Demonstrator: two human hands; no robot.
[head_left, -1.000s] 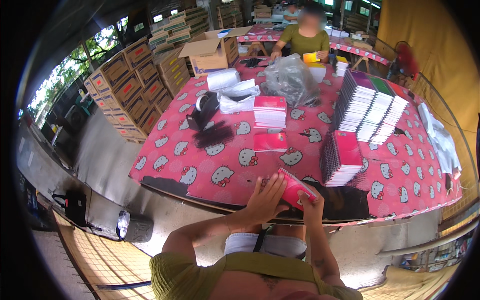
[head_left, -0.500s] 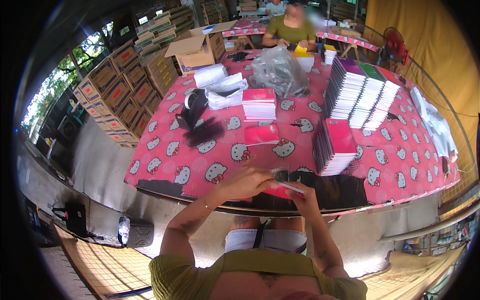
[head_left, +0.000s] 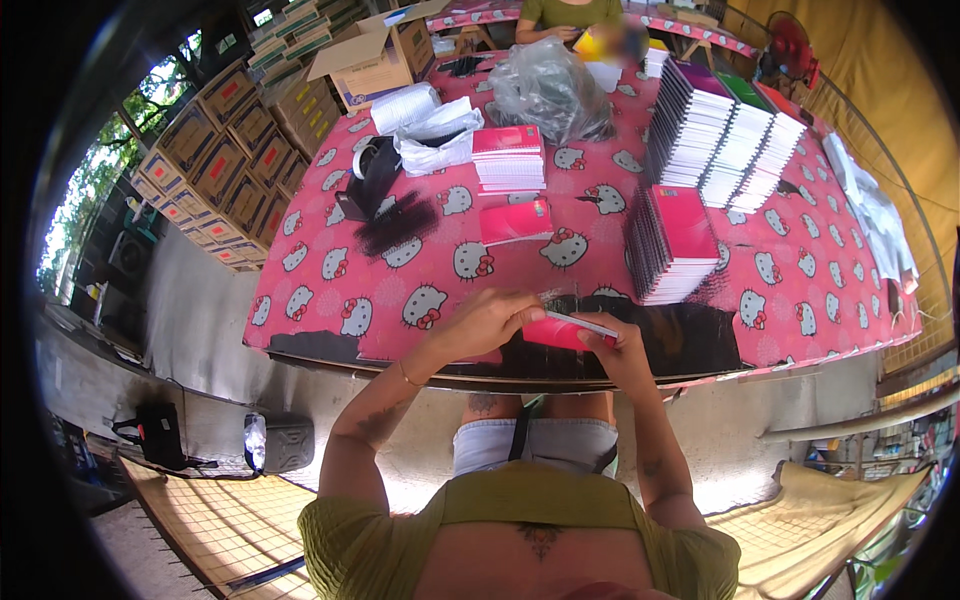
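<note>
Over the table's near edge I hold a small pink-covered notebook (head_left: 553,332), tilted, with its white page edge facing up. My left hand (head_left: 497,318) is closed on its left end, fingers bent over the upper corner. Around the right end my right hand (head_left: 622,352) is wrapped, thumb on the cover. Beyond them a single pink notebook (head_left: 516,222) lies flat. Behind that is a short stack of pink notebooks (head_left: 508,160). To the right rises a taller stack of pink spiral notebooks (head_left: 680,240).
Taller stacks of purple, green and red notebooks (head_left: 735,130) stand at the back right. A clear plastic bag (head_left: 548,95), white wrapped bundles (head_left: 437,135), a tape dispenser (head_left: 378,180) and an open carton (head_left: 375,75) lie farther back. A co-worker (head_left: 570,15) is across the table.
The view has tipped down, so the table sits higher in the picture. The held notebook has turned to show more of its pink cover. Both hands keep hold of it.
</note>
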